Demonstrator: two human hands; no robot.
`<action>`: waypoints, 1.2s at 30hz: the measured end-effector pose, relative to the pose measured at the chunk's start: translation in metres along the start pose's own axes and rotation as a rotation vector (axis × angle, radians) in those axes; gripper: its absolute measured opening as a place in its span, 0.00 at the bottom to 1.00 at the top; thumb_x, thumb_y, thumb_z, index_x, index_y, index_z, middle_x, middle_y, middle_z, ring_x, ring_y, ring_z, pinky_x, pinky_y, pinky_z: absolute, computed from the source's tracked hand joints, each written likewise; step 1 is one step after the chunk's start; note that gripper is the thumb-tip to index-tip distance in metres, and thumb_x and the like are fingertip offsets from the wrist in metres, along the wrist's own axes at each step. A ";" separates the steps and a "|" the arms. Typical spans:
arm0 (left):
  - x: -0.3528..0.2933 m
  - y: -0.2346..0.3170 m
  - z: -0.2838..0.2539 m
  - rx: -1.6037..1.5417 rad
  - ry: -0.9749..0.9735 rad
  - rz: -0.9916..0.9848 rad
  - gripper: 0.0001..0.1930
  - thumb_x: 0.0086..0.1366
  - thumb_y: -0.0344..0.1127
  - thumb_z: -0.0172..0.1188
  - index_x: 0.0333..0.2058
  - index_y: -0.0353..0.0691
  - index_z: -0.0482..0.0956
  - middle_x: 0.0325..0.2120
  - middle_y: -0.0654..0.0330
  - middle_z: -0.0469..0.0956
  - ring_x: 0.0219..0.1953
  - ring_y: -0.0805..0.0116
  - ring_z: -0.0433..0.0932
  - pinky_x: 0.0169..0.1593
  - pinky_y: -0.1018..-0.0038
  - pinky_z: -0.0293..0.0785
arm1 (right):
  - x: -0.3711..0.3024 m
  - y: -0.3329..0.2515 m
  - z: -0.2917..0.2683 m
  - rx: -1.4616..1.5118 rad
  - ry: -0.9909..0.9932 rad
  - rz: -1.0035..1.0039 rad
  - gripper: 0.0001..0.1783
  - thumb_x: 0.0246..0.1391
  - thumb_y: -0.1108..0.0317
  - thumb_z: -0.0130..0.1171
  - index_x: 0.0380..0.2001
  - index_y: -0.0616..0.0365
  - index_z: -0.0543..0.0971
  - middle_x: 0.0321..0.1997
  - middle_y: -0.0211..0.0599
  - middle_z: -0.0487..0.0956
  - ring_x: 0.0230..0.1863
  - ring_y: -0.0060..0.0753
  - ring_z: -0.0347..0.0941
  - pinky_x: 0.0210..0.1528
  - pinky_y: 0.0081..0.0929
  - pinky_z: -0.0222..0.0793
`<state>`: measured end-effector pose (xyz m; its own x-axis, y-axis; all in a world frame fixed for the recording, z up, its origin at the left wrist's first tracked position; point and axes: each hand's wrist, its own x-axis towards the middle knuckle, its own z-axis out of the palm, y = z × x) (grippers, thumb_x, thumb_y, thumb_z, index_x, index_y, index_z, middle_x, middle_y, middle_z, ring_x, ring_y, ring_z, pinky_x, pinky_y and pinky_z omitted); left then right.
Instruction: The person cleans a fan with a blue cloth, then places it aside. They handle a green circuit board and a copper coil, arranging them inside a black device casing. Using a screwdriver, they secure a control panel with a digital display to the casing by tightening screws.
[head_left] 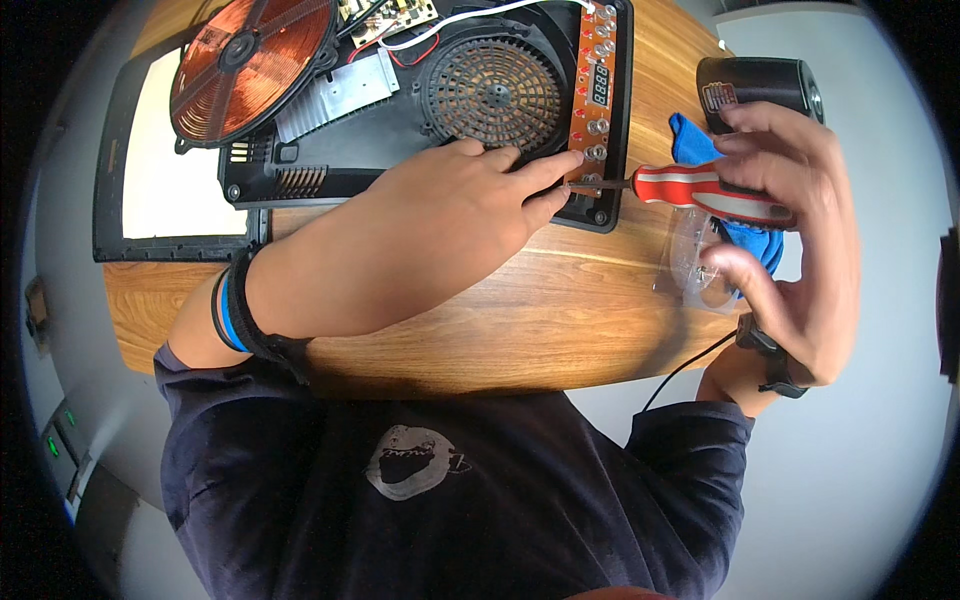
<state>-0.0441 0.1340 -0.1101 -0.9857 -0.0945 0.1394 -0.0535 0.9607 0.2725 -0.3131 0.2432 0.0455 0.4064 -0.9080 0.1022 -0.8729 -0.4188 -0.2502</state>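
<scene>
My right hand (815,190) curls loosely round the handle of a red, white and grey screwdriver (675,185), its thumb held off the handle. The metal shaft runs left to the near end of an orange circuit board (577,150) with a digit display and several clear round buttons. At the shaft's tip, the thumb and forefinger of my left hand (450,205) close in from both sides; anything small between them is hidden. That hand lies over the near edge of a black plastic housing (365,160) with a round vent grille (495,92), and the board sits along the housing's right side.
A copper coil (250,60) and a finned metal heat sink (340,98) are at the upper left. Beneath them lies a black-framed pale panel (165,150). To the right are a black cylinder (755,85), a blue cloth (692,142) and clear plastic packaging (690,260) on the wooden table (480,345).
</scene>
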 end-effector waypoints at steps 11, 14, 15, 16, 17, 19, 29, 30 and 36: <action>0.002 -0.002 0.001 0.069 0.000 0.042 0.26 0.76 0.31 0.60 0.70 0.29 0.79 0.80 0.46 0.71 0.68 0.54 0.81 0.65 0.60 0.78 | -0.002 -0.008 0.006 0.034 0.084 -0.018 0.19 0.58 0.78 0.78 0.50 0.64 0.82 0.58 0.54 0.85 0.58 0.54 0.87 0.57 0.45 0.89; 0.003 -0.002 0.001 0.066 -0.010 0.045 0.27 0.76 0.33 0.62 0.70 0.29 0.79 0.80 0.46 0.70 0.69 0.53 0.81 0.65 0.59 0.78 | -0.005 -0.010 0.005 -0.013 0.030 0.015 0.22 0.58 0.74 0.80 0.52 0.63 0.81 0.55 0.52 0.85 0.56 0.50 0.86 0.56 0.43 0.89; 0.004 -0.002 0.001 0.061 -0.013 0.044 0.27 0.75 0.33 0.63 0.70 0.29 0.78 0.80 0.46 0.70 0.69 0.53 0.81 0.65 0.59 0.79 | -0.007 -0.012 0.004 -0.021 0.007 0.051 0.23 0.58 0.73 0.80 0.53 0.63 0.81 0.54 0.50 0.85 0.56 0.47 0.86 0.55 0.42 0.89; 0.004 -0.002 0.001 0.050 -0.018 0.039 0.28 0.75 0.33 0.64 0.70 0.29 0.78 0.80 0.45 0.70 0.68 0.52 0.81 0.66 0.58 0.79 | -0.009 -0.017 0.006 -0.025 0.014 0.159 0.23 0.58 0.73 0.81 0.53 0.64 0.81 0.54 0.50 0.84 0.55 0.46 0.86 0.54 0.41 0.89; 0.004 -0.001 0.001 0.040 -0.023 0.034 0.28 0.75 0.33 0.65 0.70 0.29 0.78 0.80 0.45 0.69 0.68 0.51 0.81 0.66 0.57 0.79 | -0.008 -0.020 0.007 -0.046 0.025 0.178 0.24 0.57 0.72 0.81 0.53 0.64 0.80 0.54 0.50 0.84 0.55 0.45 0.85 0.53 0.40 0.88; 0.004 -0.001 0.000 0.025 -0.039 0.027 0.29 0.74 0.33 0.66 0.71 0.29 0.77 0.81 0.45 0.68 0.68 0.49 0.82 0.67 0.56 0.79 | -0.006 -0.025 0.011 -0.085 0.045 0.216 0.26 0.57 0.69 0.82 0.53 0.66 0.80 0.55 0.49 0.83 0.53 0.42 0.84 0.51 0.38 0.87; 0.006 0.002 -0.005 0.014 -0.082 0.003 0.31 0.74 0.34 0.67 0.72 0.28 0.75 0.81 0.44 0.67 0.66 0.45 0.82 0.67 0.54 0.80 | -0.004 -0.006 -0.002 0.067 -0.044 0.068 0.21 0.53 0.79 0.81 0.47 0.62 0.82 0.53 0.51 0.85 0.53 0.48 0.85 0.51 0.40 0.84; 0.006 0.002 -0.005 0.013 -0.090 -0.002 0.31 0.74 0.34 0.67 0.72 0.28 0.75 0.81 0.44 0.67 0.66 0.45 0.82 0.67 0.54 0.80 | -0.002 -0.010 -0.001 0.038 -0.021 0.145 0.20 0.55 0.74 0.82 0.47 0.62 0.82 0.50 0.50 0.85 0.53 0.47 0.86 0.50 0.39 0.83; 0.005 0.002 -0.003 0.049 -0.085 0.002 0.31 0.74 0.34 0.67 0.72 0.29 0.75 0.81 0.45 0.68 0.65 0.47 0.83 0.66 0.56 0.81 | -0.003 -0.016 0.011 -0.076 0.074 0.390 0.25 0.64 0.66 0.81 0.55 0.65 0.77 0.54 0.48 0.84 0.57 0.42 0.85 0.56 0.37 0.82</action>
<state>-0.0490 0.1351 -0.1063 -0.9957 -0.0724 0.0584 -0.0575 0.9726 0.2252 -0.2979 0.2530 0.0384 0.0222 -0.9963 0.0828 -0.9764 -0.0394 -0.2126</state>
